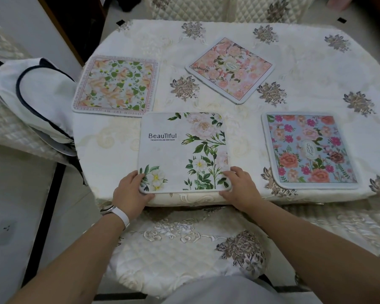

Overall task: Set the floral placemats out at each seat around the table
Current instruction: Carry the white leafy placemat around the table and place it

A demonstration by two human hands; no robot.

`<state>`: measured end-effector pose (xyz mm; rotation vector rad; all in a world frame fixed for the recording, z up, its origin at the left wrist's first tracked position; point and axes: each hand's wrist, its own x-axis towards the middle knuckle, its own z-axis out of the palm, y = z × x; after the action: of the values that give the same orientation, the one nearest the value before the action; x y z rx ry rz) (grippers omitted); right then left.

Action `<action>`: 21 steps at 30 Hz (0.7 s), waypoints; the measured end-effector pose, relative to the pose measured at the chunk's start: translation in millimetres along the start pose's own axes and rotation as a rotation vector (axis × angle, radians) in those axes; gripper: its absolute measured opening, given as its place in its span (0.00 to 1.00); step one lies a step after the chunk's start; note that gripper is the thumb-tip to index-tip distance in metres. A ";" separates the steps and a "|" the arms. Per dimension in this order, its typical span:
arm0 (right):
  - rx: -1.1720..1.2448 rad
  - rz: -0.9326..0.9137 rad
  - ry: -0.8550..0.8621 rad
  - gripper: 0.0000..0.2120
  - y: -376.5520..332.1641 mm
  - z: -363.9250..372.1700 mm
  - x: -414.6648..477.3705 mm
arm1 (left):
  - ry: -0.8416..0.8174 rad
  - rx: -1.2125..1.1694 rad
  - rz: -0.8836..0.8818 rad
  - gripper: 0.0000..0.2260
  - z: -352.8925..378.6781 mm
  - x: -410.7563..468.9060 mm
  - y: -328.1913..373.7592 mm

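Since each seat wants its own mat squarely before it, both grips hold the near corners of the "Beautiful" placemat (pixel 180 150). It lies flat on the desk (pixel 294 51) with its near edge along the desk's near rim, right above the quilted chair seat (pixel 184 244).

The left grip (pixel 131 189), a white watch band (pixel 121 215) on its wrist, pinches the near-left corner, with the thumb on the printed white blossoms and the fingers curled under the edge. The right grip (pixel 241 187) pinches the near-right corner, fingers lying over the top and thumb tucked beneath the rim. Neither is spread wide; each is closed just enough to take the mat's thickness.

Holding two corners at once looks meant for steering, so the mat can be slid or turned as one piece and lined up with the rim, its lettering facing the sitter. The mat reaches away from the grips toward the desk's middle, with only its two nearest corners between fingers and thumbs.

Three other floral mats lie flat:
- a green-leaf placemat (pixel 115 84) with a lettered border at the far left
- a pink rose placemat (pixel 229 70), turned askew, at the far middle
- a blue placemat (pixel 309 150) at the right, near the rim

A white bag with dark trim (pixel 35 99) rests on the chair to the left.
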<state>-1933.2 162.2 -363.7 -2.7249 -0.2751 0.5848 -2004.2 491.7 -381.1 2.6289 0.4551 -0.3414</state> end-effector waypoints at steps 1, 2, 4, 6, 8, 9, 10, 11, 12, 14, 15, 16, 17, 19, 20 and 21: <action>-0.001 0.003 -0.009 0.32 -0.5 -1.0 0.3 | -0.007 -0.005 0.000 0.33 -0.7 -0.3 1.1; -0.001 0.005 -0.022 0.32 -1.2 -2.2 0.4 | -0.019 -0.015 -0.001 0.33 -1.8 -1.1 2.4; 0.012 0.011 -0.053 0.31 -2.4 -4.7 0.6 | -0.027 -0.059 0.012 0.32 -5.9 -2.8 5.7; 0.052 0.026 -0.063 0.29 -3.0 -8.5 1.3 | 0.016 -0.112 0.059 0.29 -10.0 -4.2 9.4; 0.087 0.041 -0.065 0.27 -3.1 -15.9 1.7 | 0.079 -0.167 0.106 0.24 -16.0 -5.5 16.1; 0.096 0.048 -0.069 0.26 -3.0 -21.2 1.3 | 0.104 -0.194 0.127 0.22 -19.8 -6.4 21.6; 0.099 0.049 -0.071 0.26 -2.5 -27.1 0.6 | 0.117 -0.217 0.151 0.21 -23.5 -7.6 28.6; 0.106 0.051 -0.072 0.25 -2.7 -33.5 -0.4 | 0.122 -0.230 0.175 0.20 -26.9 -8.7 36.2; 0.117 0.047 -0.065 0.24 -3.0 -41.6 -1.8 | 0.121 -0.238 0.194 0.20 -30.6 -10.2 45.6; 0.152 0.024 -0.025 0.21 -5.1 -60.5 -3.8 | 0.121 -0.244 0.219 0.19 -38.7 -13.1 65.7; 0.171 0.005 0.010 0.20 -5.2 -72.2 -5.0 | 0.135 -0.236 0.246 0.19 -42.8 -15.6 77.7; 0.189 -0.021 0.050 0.19 -4.3 -84.4 -6.8 | 0.149 -0.219 0.277 0.20 -46.6 -18.4 90.2; 0.193 -0.048 0.085 0.18 -1.9 -96.9 -9.3 | 0.163 -0.193 0.311 0.22 -49.8 -21.3 103.8; 0.131 -0.105 0.141 0.18 8.5 -120.4 -17.7 | 0.188 -0.108 0.378 0.24 -52.5 -29.1 131.5; 0.075 -0.132 0.160 0.18 16.6 -130.9 -22.0 | 0.196 -0.060 0.405 0.25 -52.8 -33.2 145.8; 0.018 -0.154 0.173 0.19 26.5 -141.5 -25.5 | 0.204 -0.014 0.426 0.25 -52.6 -36.2 161.4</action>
<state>-1892.5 90.8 -242.7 -2.6848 -0.4289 0.3058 -1969.1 370.5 -262.0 2.6688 -0.0469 0.0664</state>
